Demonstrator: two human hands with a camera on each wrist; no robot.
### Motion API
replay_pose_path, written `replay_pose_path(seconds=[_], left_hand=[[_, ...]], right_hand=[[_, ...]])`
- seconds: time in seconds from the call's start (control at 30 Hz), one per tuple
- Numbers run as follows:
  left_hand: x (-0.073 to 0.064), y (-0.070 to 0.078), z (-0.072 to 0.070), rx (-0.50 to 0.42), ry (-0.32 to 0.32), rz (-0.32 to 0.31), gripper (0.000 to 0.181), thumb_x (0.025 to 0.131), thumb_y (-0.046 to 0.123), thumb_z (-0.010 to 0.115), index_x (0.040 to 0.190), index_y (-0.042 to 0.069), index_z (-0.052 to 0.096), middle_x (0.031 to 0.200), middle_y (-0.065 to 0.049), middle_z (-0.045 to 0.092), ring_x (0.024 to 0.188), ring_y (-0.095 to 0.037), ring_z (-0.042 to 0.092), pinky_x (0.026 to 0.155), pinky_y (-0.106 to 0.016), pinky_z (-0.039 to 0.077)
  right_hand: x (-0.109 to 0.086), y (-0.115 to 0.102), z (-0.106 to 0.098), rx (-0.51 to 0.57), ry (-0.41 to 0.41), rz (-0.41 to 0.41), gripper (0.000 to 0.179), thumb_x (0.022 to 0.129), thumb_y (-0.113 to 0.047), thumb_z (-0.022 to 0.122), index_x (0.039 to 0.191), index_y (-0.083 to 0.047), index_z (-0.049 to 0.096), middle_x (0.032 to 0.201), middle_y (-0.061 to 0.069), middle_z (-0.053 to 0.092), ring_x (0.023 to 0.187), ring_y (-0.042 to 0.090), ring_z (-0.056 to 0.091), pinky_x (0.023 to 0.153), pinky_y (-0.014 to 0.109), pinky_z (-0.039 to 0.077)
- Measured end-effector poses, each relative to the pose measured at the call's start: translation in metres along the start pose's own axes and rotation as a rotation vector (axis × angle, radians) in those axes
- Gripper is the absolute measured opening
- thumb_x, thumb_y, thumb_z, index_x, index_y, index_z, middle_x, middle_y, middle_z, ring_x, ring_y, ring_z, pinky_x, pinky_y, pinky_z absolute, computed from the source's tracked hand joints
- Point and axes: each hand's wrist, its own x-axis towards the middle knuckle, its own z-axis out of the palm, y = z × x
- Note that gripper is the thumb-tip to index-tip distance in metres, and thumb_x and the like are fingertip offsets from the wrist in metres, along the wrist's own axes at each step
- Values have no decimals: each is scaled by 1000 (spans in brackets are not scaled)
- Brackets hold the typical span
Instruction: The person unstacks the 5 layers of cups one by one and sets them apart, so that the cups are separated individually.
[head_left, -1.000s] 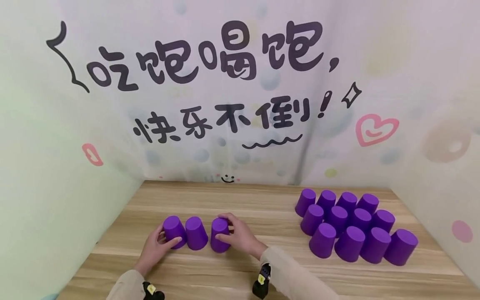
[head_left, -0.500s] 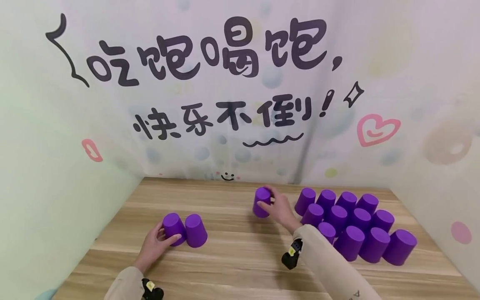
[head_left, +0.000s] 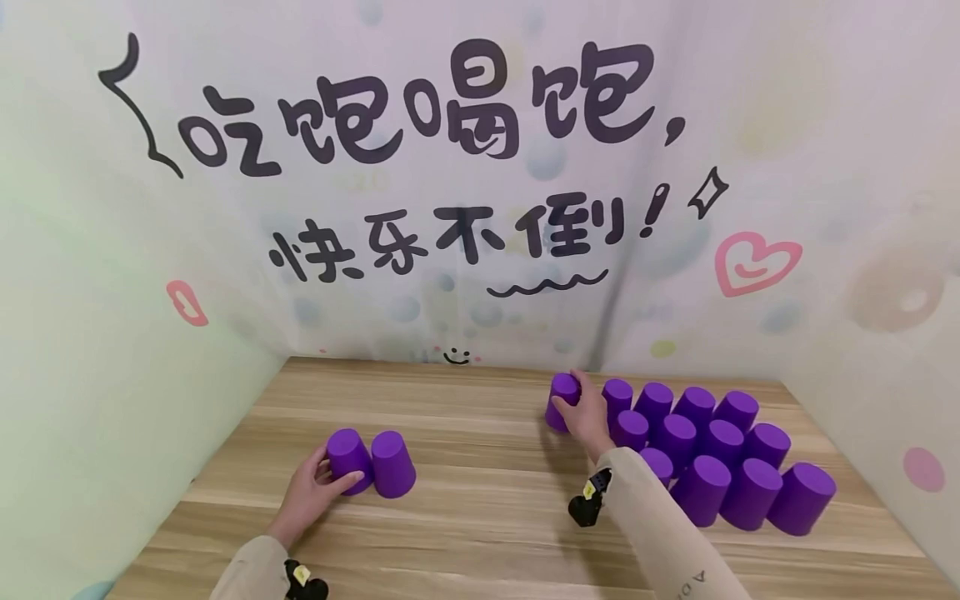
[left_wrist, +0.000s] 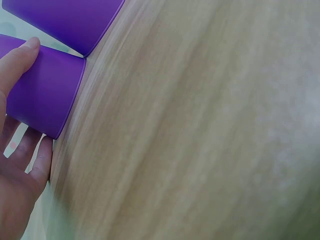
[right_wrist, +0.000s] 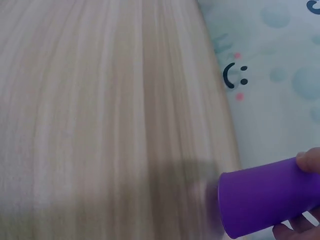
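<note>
My left hand [head_left: 309, 493] grips an upside-down purple cup [head_left: 349, 462] standing on the wooden table, thumb in front and fingers behind it. Close against its right side stands a second purple cup [head_left: 393, 467]; both also show in the left wrist view, where the thumb [left_wrist: 22, 57] lies across the held cup. At the back right, my right hand [head_left: 588, 417] holds another inverted purple cup [head_left: 562, 404], just left of the rear row of cups. In the right wrist view this cup [right_wrist: 265, 197] has its rim near the table; I cannot tell whether it touches.
Several upside-down purple cups [head_left: 701, 492] stand in rows on the right of the wooden table [head_left: 480, 517]; my right arm partly covers the nearest left ones. A printed cloth wall [head_left: 450, 317] closes off the table's back edge.
My right hand has carried its cup from beside the two left cups to the back right, up to the rear row. The left hand still holds its cup in place.
</note>
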Motion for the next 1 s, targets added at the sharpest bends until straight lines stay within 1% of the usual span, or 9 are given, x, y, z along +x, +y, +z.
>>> replay_pose_path(seconds=[0.1,0.27,0.37,0.57,0.7,0.87,1.0], left_hand=[[0,-1,0,2,8,15,69,76,16,70,131,-4,34,124,-29,42,110,-42,44,93,-44,41],[0,-2,0,3,9,26,68,77,15,70,131,-4,34,123,-29,43,110,-41,45,92,-44,41],[0,-2,0,2,6,25,68,77,15,69,131,-4,33,124,-29,42,110,-41,45,92,-44,41],[-1,0,0,-1,3,19,68,77,15,69,131,-4,33,124,-30,41,111,-42,44,93,-44,40],[-1,1,0,-3,2,10,68,77,15,69,131,-4,33,124,-30,41,111,-42,44,93,-45,40],[-1,1,0,-9,-3,1,68,77,16,69,131,-3,33,124,-29,41,111,-42,43,93,-45,40],[0,0,0,-6,-6,-1,68,78,16,69,131,-3,33,125,-29,41,112,-42,43,94,-45,39]], right_hand=[[0,3,2,-8,32,7,54,78,-8,65,127,1,42,120,26,48,109,39,46,93,47,39],[0,8,3,-7,119,-20,47,76,-3,64,120,2,48,114,26,52,105,39,48,91,47,40],[0,10,4,-17,158,-31,45,76,-2,63,118,4,48,112,28,52,105,40,47,92,47,38],[-2,9,5,-32,180,-7,49,77,-3,62,121,9,44,114,32,48,109,42,43,95,48,35],[-4,8,5,-36,184,-9,52,77,-3,62,123,12,42,115,33,47,109,43,41,96,48,34],[-4,8,4,-38,170,-9,54,78,-3,62,124,12,40,117,33,45,111,42,41,97,47,34],[-3,10,3,-37,177,-30,52,77,-4,64,122,11,42,114,32,47,108,42,43,95,47,35]])
